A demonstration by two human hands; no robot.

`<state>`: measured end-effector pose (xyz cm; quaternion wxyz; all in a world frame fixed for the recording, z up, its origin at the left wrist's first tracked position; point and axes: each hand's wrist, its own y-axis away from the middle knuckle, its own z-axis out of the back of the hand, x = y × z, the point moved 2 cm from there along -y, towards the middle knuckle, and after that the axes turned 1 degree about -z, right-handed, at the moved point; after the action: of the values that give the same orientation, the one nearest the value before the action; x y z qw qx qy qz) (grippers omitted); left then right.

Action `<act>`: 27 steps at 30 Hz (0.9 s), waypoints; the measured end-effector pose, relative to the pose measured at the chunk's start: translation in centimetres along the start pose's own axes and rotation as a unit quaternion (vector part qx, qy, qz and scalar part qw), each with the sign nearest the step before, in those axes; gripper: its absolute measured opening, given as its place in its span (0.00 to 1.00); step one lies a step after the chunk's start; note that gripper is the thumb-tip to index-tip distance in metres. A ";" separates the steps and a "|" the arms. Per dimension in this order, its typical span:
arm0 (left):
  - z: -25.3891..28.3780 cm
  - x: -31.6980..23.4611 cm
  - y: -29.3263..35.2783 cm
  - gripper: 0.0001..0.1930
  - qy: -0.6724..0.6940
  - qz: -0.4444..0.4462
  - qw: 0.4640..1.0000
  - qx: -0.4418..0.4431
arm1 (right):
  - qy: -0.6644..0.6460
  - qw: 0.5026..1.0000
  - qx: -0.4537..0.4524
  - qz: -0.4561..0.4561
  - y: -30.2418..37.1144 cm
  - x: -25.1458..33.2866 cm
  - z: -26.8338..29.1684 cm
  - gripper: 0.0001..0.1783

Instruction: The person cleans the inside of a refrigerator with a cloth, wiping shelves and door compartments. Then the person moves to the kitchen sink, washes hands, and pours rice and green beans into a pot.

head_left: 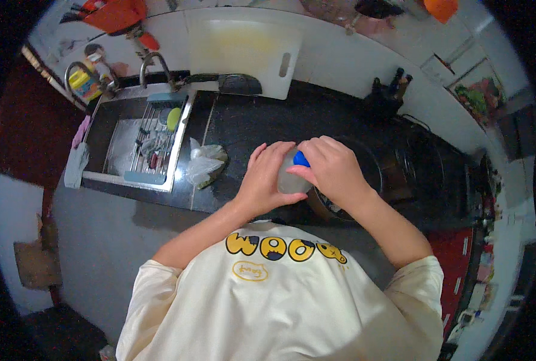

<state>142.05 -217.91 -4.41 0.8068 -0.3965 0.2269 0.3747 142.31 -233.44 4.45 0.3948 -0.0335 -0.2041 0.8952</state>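
Note:
A pale, translucent round container, perhaps a jar or bottle, is between my hands over the front of the black counter. My left hand wraps around its left side, thumb toward me. On its top is a blue cap; the fingers and thumb of my right hand close around it. The right hand hides part of the cap and the container's far right side. Left of my left hand lies a clear plastic bag with something greenish inside.
At left is a steel sink with a drying rack across it and a curved faucet. A white cutting board leans on the back wall. A dark knife block stands behind the round dark pan or burner at right.

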 end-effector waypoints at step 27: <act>6.0 10.7 -8.1 0.52 0.010 0.111 0.990 -0.092 | -0.227 0.942 -0.102 -0.224 2.8 -0.4 -2.1 0.22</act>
<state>155.38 -211.80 -4.20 0.7180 -0.4450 0.2423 0.4772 141.07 -234.73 1.40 0.5228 0.1767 -0.3807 0.7419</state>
